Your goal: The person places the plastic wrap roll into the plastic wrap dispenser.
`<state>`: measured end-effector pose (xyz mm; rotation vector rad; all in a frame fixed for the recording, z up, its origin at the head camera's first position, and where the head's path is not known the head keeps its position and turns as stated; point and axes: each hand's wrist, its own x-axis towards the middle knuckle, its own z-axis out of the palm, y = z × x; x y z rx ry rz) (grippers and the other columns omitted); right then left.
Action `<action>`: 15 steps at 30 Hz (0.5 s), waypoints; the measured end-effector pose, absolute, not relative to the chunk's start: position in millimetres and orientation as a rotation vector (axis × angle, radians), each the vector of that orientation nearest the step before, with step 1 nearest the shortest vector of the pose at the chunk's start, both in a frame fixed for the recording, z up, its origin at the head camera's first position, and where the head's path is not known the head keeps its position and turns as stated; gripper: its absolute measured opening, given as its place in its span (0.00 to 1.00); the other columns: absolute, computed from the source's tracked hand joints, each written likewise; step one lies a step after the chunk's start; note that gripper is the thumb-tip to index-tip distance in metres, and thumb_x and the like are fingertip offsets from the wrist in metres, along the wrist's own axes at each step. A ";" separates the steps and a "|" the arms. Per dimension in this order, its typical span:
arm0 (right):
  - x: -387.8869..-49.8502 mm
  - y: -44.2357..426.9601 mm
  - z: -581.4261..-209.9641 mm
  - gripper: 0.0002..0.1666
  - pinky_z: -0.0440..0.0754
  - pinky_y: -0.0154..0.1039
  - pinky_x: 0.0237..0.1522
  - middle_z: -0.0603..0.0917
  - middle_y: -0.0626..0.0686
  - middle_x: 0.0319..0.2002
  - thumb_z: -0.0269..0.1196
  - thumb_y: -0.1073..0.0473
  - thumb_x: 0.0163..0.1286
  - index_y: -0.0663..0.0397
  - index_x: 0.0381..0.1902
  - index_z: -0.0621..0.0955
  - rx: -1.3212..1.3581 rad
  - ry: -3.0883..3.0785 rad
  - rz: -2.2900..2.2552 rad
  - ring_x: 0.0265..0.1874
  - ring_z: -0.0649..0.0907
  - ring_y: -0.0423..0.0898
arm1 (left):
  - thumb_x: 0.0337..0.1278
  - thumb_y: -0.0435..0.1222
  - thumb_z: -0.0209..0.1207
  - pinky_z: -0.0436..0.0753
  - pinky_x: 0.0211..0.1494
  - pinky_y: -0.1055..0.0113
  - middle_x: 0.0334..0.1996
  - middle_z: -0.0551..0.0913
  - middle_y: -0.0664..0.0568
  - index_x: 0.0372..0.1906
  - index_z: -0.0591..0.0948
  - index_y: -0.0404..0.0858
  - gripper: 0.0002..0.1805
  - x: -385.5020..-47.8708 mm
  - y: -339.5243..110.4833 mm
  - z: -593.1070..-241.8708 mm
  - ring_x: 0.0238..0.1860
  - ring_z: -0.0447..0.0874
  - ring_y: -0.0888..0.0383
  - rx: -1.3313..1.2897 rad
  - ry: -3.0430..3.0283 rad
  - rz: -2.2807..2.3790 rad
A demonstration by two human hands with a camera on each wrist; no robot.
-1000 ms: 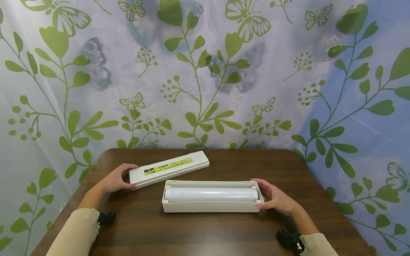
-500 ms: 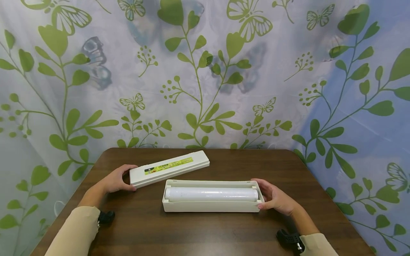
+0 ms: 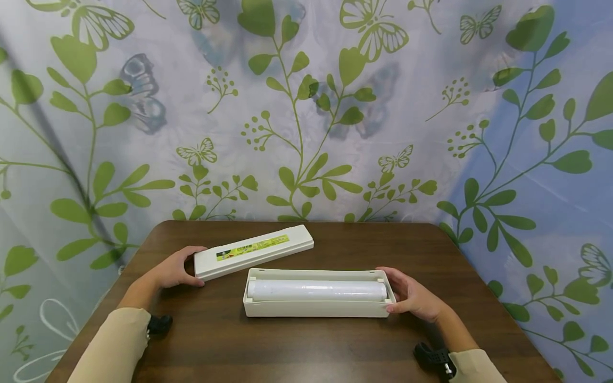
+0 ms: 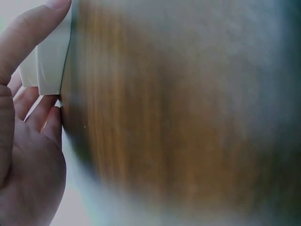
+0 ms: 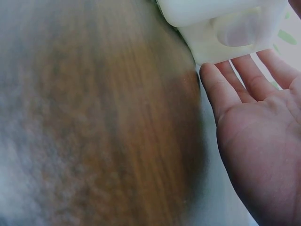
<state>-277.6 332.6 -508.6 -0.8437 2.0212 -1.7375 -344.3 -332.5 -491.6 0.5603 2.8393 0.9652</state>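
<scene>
A long white lid (image 3: pixel 254 252) with a yellow-green label lies tilted on the table, its right end farther back. The left hand (image 3: pixel 172 268) grips its left end between thumb and fingers; in the left wrist view the fingers touch the end of the white lid (image 4: pixel 52 66). Nearer the front, an open white box (image 3: pixel 316 309) holds a wrapped white roll (image 3: pixel 316 290). At the box's right end the right hand (image 3: pixel 416 295) holds it, thumb at the front corner and fingers behind. The right wrist view shows fingertips against the end of the box (image 5: pixel 207 42).
The brown wooden table (image 3: pixel 268 351) has rounded far corners. Behind it hangs a curtain (image 3: pixel 220 106) patterned with green leaves and butterflies. Both wrists carry black straps, just beyond beige sleeves.
The curtain on the left side has shifted and a dark fold shows there. Both hands, the lid and the box have stayed practically where they were.
</scene>
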 end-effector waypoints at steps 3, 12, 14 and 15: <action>-277.7 333.2 -509.6 0.55 0.84 0.41 0.58 0.68 0.61 0.72 0.72 0.70 0.60 0.66 0.78 0.54 -0.837 2.025 -1.737 0.62 0.77 0.41 | 0.39 0.49 0.81 0.68 0.67 0.37 0.68 0.72 0.34 0.72 0.69 0.35 0.53 -345.3 -331.1 -492.5 0.65 0.70 0.37 0.555 2.838 0.962; -277.3 334.5 -511.0 0.55 0.84 0.42 0.57 0.68 0.62 0.71 0.71 0.70 0.60 0.67 0.78 0.54 -0.849 2.019 -1.734 0.62 0.77 0.41 | 0.41 0.48 0.81 0.68 0.66 0.38 0.67 0.73 0.36 0.71 0.70 0.36 0.51 -345.2 -329.8 -491.8 0.65 0.71 0.38 0.555 2.836 0.956; -277.6 334.8 -511.3 0.55 0.84 0.43 0.57 0.68 0.63 0.71 0.71 0.70 0.60 0.66 0.78 0.54 -0.853 2.018 -1.737 0.62 0.77 0.41 | 0.41 0.48 0.81 0.68 0.66 0.38 0.67 0.73 0.36 0.71 0.70 0.36 0.51 -345.2 -329.2 -491.6 0.65 0.71 0.38 0.548 2.837 0.953; -277.7 334.8 -511.5 0.55 0.84 0.43 0.57 0.68 0.63 0.71 0.71 0.70 0.60 0.66 0.78 0.54 -0.853 2.018 -1.738 0.62 0.77 0.41 | 0.42 0.49 0.80 0.68 0.66 0.38 0.67 0.73 0.36 0.71 0.70 0.36 0.50 -345.1 -328.8 -491.5 0.64 0.71 0.38 0.542 2.838 0.953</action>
